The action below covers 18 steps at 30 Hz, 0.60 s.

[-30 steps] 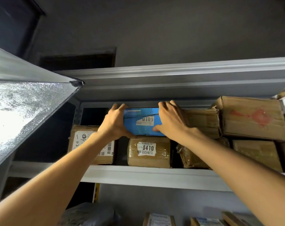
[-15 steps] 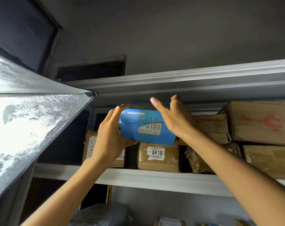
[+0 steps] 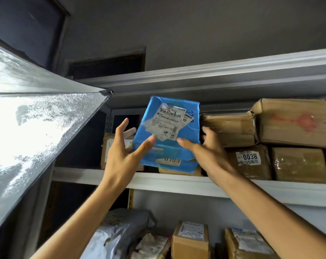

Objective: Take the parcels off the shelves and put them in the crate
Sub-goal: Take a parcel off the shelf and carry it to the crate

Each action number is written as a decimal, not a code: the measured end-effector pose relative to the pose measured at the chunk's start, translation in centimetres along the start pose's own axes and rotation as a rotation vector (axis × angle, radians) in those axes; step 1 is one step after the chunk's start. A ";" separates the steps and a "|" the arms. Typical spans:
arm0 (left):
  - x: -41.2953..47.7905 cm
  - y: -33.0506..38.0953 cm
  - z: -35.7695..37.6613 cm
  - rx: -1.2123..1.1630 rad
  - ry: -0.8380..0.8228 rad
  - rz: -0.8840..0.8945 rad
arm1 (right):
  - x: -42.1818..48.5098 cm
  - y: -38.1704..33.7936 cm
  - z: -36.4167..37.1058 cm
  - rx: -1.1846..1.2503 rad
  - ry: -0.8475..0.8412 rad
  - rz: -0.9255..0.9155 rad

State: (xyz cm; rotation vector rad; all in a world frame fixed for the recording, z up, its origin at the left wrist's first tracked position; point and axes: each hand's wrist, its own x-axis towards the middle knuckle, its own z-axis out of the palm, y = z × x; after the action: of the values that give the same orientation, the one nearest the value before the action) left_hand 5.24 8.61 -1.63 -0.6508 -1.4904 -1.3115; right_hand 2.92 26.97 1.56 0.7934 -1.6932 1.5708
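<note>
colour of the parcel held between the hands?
The parcel is blue, with white barcode labels on its face; clearest in the head view.

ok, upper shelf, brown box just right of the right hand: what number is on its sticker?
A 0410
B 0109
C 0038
C: the white sticker on the brown box beside the right hand reads 0038. The 0109 tag is on the blue parcel that hand holds.
</note>
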 end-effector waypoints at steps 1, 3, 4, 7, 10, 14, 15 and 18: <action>0.0 0.2 0.0 -0.022 0.023 -0.050 | -0.2 0.2 0.0 0.001 0.003 -0.017; 0.2 0.6 0.0 -0.058 0.027 -0.105 | -0.5 0.5 0.0 -0.026 -0.004 -0.051; 0.3 0.7 -0.2 -0.078 0.008 -0.132 | -0.6 0.6 -0.1 -0.027 -0.017 -0.072; 0.5 1.0 -1.1 -0.074 -0.094 -0.145 | -1.0 1.1 -0.4 0.050 -0.017 -0.125; 0.0 0.9 -1.6 -0.071 -0.108 -0.131 | -1.3 1.2 -0.8 0.089 0.014 -0.180; -1.0 0.1 -1.9 -0.101 -0.080 -0.090 | -1.8 0.8 -1.0 0.002 0.050 -0.217; -1.1 0.0 -1.9 -0.104 -0.077 -0.068 | -1.8 0.7 -1.0 -0.011 0.042 -0.235; -1.3 0.3 -1.9 -0.102 -0.072 -0.012 | -1.6 0.5 -1.2 0.070 -0.021 -0.277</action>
State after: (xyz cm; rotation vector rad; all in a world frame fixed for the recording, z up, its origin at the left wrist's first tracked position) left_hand 6.61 7.15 -2.90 -0.7625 -1.4948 -1.3932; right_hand 3.51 28.19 -0.03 1.0356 -1.4769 1.4399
